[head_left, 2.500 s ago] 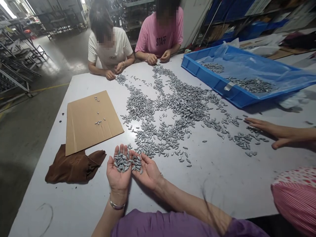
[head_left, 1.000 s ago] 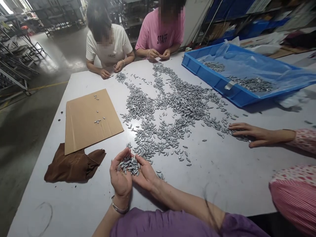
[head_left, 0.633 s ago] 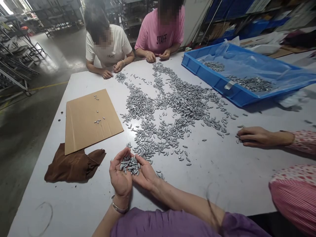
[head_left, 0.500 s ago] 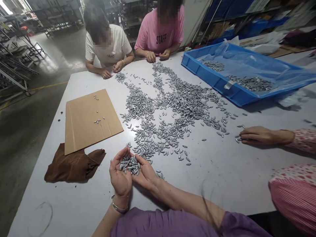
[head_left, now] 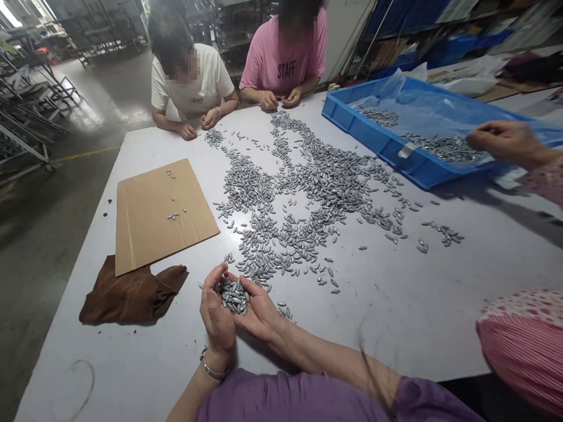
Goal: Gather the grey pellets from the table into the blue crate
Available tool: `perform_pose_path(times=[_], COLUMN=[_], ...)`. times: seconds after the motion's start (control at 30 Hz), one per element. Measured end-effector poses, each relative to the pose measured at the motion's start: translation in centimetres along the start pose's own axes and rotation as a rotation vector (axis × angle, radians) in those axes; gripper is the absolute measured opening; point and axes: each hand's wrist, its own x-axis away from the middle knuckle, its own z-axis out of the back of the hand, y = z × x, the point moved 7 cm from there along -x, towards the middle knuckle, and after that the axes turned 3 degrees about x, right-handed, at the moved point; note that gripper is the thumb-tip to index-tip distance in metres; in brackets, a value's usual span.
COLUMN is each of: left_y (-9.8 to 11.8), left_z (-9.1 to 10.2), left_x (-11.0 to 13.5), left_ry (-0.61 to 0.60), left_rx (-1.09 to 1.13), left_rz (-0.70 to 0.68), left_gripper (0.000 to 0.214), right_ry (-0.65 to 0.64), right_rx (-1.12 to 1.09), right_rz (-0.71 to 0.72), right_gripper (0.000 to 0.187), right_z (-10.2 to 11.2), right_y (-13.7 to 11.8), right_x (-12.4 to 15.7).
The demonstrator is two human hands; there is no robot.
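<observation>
Many grey pieces, long axes crisscross; left hand and right hand, fingers cupped.

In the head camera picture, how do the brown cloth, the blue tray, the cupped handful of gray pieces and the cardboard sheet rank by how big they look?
Largest to smallest:
Blue tray
Cardboard sheet
Brown cloth
Handful of gray pieces
That is apparent size only.

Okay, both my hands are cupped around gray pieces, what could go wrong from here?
The cupped pieces are heaped loose in your left hand and right hand, so some could spill. Stray pieces lie close beside the right, and a shift might scatter them. The pile sits just beyond, so spilled ones could mix in.
</observation>
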Motion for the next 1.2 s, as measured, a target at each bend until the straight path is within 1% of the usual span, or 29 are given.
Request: perform_pose_path(times=[0.1,0.27,0.37,0.43,0.6,0.7,0.77,0.9,1.0,1.1,1.17,1.2], left_y=[0.4,1.2,1.5,1.6,1.7,0.9,0.4,-0.4,-1.2,-1.7,-1.9,-1.9], left_z=[-0.2,-0.9,-1.0,-0.6,1.5,2.3,2.4,2.4,2.8,3.4,3.7,3.6], left_x=[0.1,0.5,0.6,0.1,-1.9,-2.9,-3.2,-3.6,-3.9,-4.1,-4.4,-4.6], left_ry=[-0.049,-0.158,-0.157,-0.091,0.157,0.242,0.259,0.26,0.278,0.289,0.296,0.292], left_rx=[0.022,0.098,0.155,0.185,0.181,0.138,0.095,-0.001,-0.088,-0.162,-0.219,-0.252], left_rz=[-0.046,-0.094,-0.097,-0.104,-0.154,-0.102,-0.06,-0.02,0.001,0.015,0.021,0.013], left_gripper=[0.049,0.059,0.062,0.06,0.051,0.044,0.041,0.038,0.039,0.037,0.036,0.035], right_ry=[0.011,-0.004,0.003,0.007,0.045,0.036,0.024,-0.013,-0.045,-0.066,-0.059,-0.051], right_rx=[-0.024,-0.035,-0.043,-0.049,-0.067,-0.094,-0.107,-0.114,-0.122,-0.127,-0.099,-0.067], right_rz=[-0.016,-0.052,-0.075,-0.086,-0.075,-0.058,-0.034,0.033,0.108,0.221,0.332,0.406], right_gripper=[0.029,0.025,0.023,0.022,0.021,0.021,0.021,0.022,0.021,0.019,0.019,0.018], right_z=[-0.2,-0.7,-0.5,-0.2,0.4,0.1,0.0,-0.2,-0.4,-1.0,-1.8,-2.3], right_y=[0.0,-0.1,-0.2,-0.2,-1.0,-2.0,-2.9,-5.6,-8.6,-12.9,-16.9,-19.3], right_x=[0.1,0.4,0.4,0.3,0.3,0.4,0.5,0.6,1.0,1.8,2.6,3.1])
